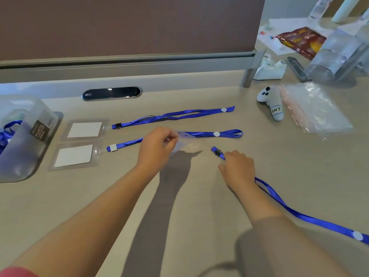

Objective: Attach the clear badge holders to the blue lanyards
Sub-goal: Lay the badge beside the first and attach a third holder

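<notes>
Near the tabletop's middle, the left hand (157, 145) pinches a clear badge holder (184, 145) (empty, raised slightly), while the right hand (237, 168) has its fingers curled around a blue lanyard (299, 214) just behind its black clip (218, 152), strap trailing toward the right edge.

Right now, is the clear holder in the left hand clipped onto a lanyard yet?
Not yet. The left hand holds the holder apart from the clip held by the right hand.
</notes>
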Tool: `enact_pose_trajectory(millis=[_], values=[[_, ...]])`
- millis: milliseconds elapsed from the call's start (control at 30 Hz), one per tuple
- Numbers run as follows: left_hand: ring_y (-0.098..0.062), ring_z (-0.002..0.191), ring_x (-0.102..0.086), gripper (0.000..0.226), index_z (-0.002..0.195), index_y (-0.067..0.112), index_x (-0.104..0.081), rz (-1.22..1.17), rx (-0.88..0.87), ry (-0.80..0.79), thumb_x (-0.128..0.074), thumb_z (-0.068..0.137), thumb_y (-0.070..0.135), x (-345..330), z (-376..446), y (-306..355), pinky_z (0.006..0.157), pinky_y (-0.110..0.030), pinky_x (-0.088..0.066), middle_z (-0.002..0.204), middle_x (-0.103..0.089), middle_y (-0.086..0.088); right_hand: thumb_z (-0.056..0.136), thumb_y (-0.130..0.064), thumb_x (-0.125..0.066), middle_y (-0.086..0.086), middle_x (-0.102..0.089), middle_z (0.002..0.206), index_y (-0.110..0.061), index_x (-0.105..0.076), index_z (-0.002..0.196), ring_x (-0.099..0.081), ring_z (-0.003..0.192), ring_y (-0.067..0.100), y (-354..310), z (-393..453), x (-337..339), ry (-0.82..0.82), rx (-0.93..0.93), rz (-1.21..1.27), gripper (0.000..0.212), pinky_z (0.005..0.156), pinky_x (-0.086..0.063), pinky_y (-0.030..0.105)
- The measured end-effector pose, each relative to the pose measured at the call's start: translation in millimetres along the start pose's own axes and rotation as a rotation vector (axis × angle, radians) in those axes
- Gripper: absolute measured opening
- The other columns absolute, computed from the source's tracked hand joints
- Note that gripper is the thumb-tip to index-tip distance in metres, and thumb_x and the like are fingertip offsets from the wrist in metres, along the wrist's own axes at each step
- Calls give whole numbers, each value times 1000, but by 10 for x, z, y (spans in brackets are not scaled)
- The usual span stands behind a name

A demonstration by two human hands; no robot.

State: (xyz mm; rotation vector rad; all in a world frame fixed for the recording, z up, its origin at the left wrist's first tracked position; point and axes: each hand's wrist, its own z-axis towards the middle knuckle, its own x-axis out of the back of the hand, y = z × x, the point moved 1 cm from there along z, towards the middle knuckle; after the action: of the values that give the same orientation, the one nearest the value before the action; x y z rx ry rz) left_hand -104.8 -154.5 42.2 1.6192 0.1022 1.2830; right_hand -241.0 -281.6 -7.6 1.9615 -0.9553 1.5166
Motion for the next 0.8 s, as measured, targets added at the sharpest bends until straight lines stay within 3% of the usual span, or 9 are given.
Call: enact_pose_trajectory(millis=[200, 300, 433, 567, 700, 800], values=[[-19, 82, -51, 13, 92, 4, -64, -5, 22, 3, -54, 84, 6, -6, -31, 24, 82, -41, -48, 98, -65, -14, 90, -4, -41, 10, -59, 111, -11, -53, 107, -55, 103, 28, 25, -21, 53, -97, 37, -103, 22, 80, -34, 31], [-19, 82, -51, 13, 91, 4, -64, -19, 41, 14, -54, 83, 5, 0, -41, 32, 82, -41, -47, 99, -64, -14, 89, -12, -45, 11, -53, 99, -15, -45, 90, -46, 85, 28, 0, -35, 101, -137, 48, -36, 3, 74, -29, 30], [-18, 82, -51, 14, 93, 4, -64, -14, 41, 22, -54, 84, 5, 11, -59, 31, 80, -38, -46, 99, -64, -14, 87, -32, -55, 9, -54, 117, -9, -52, 113, -54, 104, 27, -89, -12, 25, -79, 95, 124, 35, 82, -41, 33], [-18, 81, -50, 15, 95, 5, -64, -4, 38, 41, -54, 84, 6, 56, -84, 0, 78, -34, -45, 96, -62, -8, 92, -26, -49, 11, -52, 119, -7, -52, 113, -53, 105, 26, -188, -29, -56, -46, 157, 149, 29, 85, -43, 33], [-17, 81, -50, 16, 97, 5, -63, -29, 34, 66, -53, 84, 5, 97, -108, -9, 76, -29, -44, 92, -57, -2, 93, -19, -43, 12, -53, 111, -3, -55, 105, -52, 91, 27, -220, -56, -18, -59, 163, 201, 23, 73, -38, 32], [-17, 82, -50, 16, 96, 5, -63, -70, 42, 84, -52, 85, 5, 113, -125, 24, 71, -25, -42, 90, -57, -1, 92, -13, -41, 10, -55, 88, -5, -53, 78, -45, 73, 20, -217, -45, 49, -77, 64, 365, 20, 62, -35, 28]])
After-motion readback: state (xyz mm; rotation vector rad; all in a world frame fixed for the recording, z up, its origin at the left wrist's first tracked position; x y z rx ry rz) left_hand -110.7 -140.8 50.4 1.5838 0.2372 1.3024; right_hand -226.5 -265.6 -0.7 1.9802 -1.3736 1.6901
